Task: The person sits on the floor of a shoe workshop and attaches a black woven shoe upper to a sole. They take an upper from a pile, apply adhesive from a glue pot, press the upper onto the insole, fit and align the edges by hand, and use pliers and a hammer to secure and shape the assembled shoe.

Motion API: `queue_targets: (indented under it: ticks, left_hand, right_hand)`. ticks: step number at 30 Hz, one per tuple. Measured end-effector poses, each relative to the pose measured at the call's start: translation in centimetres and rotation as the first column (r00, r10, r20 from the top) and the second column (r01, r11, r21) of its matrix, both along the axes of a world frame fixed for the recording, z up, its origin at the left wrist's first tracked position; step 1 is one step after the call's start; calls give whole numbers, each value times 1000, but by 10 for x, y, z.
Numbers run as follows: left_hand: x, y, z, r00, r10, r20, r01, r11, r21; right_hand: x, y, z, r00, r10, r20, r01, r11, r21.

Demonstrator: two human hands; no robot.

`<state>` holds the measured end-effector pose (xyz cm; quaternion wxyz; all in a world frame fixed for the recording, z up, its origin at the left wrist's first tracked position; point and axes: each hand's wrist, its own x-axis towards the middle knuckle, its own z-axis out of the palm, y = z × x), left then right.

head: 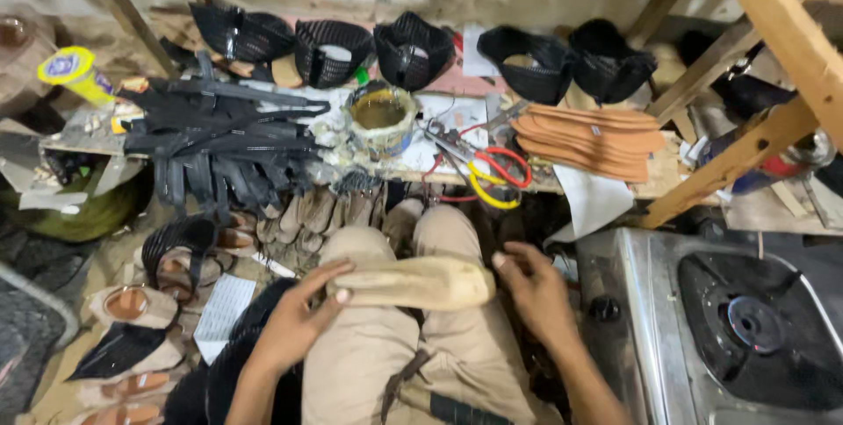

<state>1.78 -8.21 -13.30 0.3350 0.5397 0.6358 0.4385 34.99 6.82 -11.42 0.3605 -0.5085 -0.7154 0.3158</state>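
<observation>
A pale wooden shoe last [421,282] lies across my lap on beige trousers. My left hand [299,315] grips its left end, thumb on top. At the last's right end my right hand [534,289] hovers with fingers apart and holds nothing. Whether its fingertips touch the wood I cannot tell. A black woven shoe upper [230,363] sits under my left forearm.
A low bench [457,140] carries a pile of black straps [219,131], a glue tin [381,115], red and yellow scissors [492,170], tan insoles [593,140] and several black woven uppers [413,52]. A gas stove [729,320] is at right. Sandals [132,337] lie at left.
</observation>
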Motion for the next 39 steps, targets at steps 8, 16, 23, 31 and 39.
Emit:
queue_targets:
  ticks: [8,16,23,31,39]
  left_hand:
    - [-4,11,-15,804,396,444,-359,918,-167]
    - [-39,-13,-41,640,599,482,-557,793,-247]
    - [-49,-15,-45,568,662,489,-607,738,-294]
    - [-28,5,-37,615,585,529,-548,799,-248]
    - [-25,16,-36,639,580,505,-538,807,-245]
  right_hand:
    - [1,208,45,960,-120,254,41,954,295]
    - [-24,344,50,972,-104,212,-26,846,532]
    - [-18,329,33,995,-34,96,-29,813,582]
    - [-45,292,56,863,-443,243,55,560,826]
    - [-194,288,30,907,411,90,-396,761,514]
